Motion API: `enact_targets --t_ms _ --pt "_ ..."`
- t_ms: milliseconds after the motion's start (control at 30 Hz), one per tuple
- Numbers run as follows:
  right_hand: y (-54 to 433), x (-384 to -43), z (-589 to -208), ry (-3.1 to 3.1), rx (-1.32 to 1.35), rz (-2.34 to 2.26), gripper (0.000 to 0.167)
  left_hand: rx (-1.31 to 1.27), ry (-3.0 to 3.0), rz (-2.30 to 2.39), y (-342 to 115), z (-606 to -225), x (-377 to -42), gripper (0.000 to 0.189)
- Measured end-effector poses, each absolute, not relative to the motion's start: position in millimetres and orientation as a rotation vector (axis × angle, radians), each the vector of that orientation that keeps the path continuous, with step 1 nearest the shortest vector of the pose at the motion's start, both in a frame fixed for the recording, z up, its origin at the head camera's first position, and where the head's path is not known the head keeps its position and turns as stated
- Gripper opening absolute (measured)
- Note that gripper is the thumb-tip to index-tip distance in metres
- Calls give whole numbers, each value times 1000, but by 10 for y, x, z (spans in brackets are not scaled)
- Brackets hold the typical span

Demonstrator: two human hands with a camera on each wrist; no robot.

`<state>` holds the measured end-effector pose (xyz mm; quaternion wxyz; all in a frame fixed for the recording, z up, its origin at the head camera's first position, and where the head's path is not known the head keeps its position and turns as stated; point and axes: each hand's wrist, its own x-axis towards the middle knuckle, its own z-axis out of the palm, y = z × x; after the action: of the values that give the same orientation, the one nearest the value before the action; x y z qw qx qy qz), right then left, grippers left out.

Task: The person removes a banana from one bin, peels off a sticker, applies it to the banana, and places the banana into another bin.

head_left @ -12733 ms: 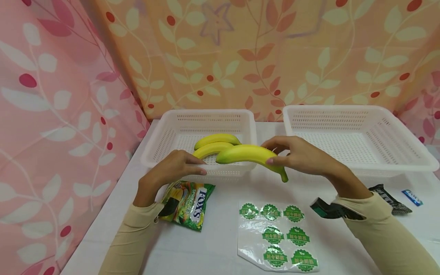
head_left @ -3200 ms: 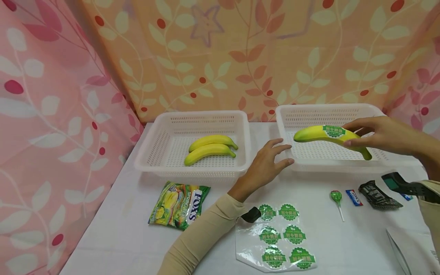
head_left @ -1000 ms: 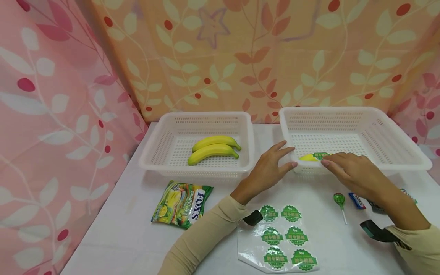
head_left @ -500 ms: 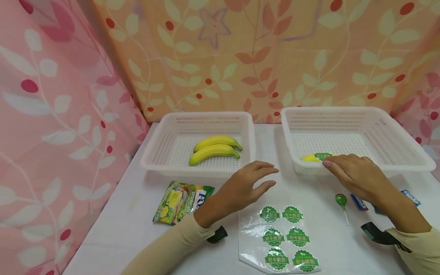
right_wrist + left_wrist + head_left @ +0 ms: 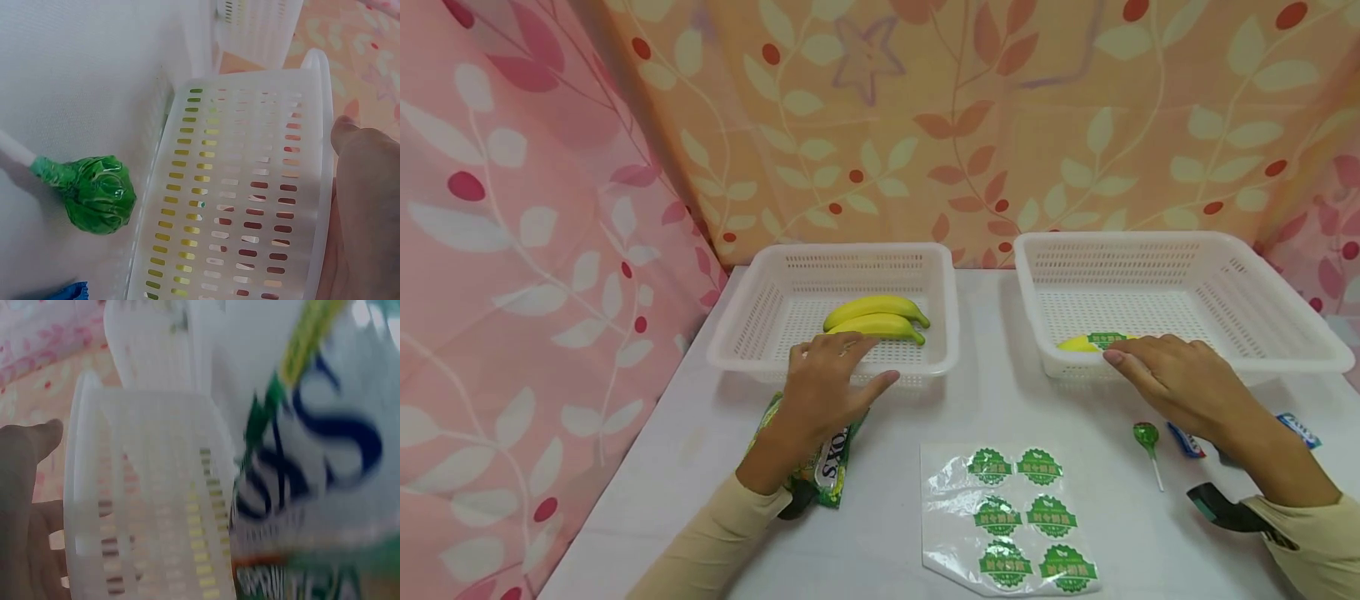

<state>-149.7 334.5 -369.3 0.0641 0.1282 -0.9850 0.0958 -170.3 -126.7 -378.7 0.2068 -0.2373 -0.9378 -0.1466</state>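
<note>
My left hand (image 5: 823, 392) reaches over the front rim of the left white basket (image 5: 722, 354), fingers spread and holding nothing. Two yellow bananas (image 5: 876, 308) lie side by side in that basket, the nearer one partly behind my fingertips. My right hand (image 5: 1187, 387) rests at the front rim of the right white basket (image 5: 1300, 364), its fingers reaching inside with relaxed shape. Beside them a banana (image 5: 1078, 344) with a green label (image 5: 1107, 340) lies along the basket's front wall, its other end hidden by the hand. In the right wrist view its yellow shows through the slots.
A clear sheet of green round labels (image 5: 947, 525) lies mid-table. A green Fox's candy bag (image 5: 835, 467) sits under my left forearm. A green lollipop (image 5: 1146, 435) and small blue-wrapped sweets (image 5: 1297, 430) lie at the right, near my right wrist. A patterned curtain (image 5: 925, 125) hangs behind.
The labelled banana was lowered into the right basket by my right hand, which then stayed at the rim. My left hand left that basket's edge and swung left to the two bananas.
</note>
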Motion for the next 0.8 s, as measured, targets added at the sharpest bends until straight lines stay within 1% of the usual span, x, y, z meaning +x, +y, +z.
enact_targets --t_ms 133,333,500,633,800 --pt "3341 -1501 -3695 -2973 389 294 57 -579 -2750 -322 -1401 -3773 -1738 60" --pt "3344 -1499 -3687 -2991 386 302 57 -589 -2795 -306 -1424 -3758 -1752 57" --pt "3277 -1519 -3600 -3028 357 482 61 -568 -2836 -316 -1417 -3732 -1750 56" --pt "3062 -1562 -3430 -3001 394 671 58 -565 -2858 -337 -1414 -3707 -1747 56" --pt "2606 -1663 -3180 -2927 503 763 53 -560 -2883 -359 -1414 -3691 -1752 59"
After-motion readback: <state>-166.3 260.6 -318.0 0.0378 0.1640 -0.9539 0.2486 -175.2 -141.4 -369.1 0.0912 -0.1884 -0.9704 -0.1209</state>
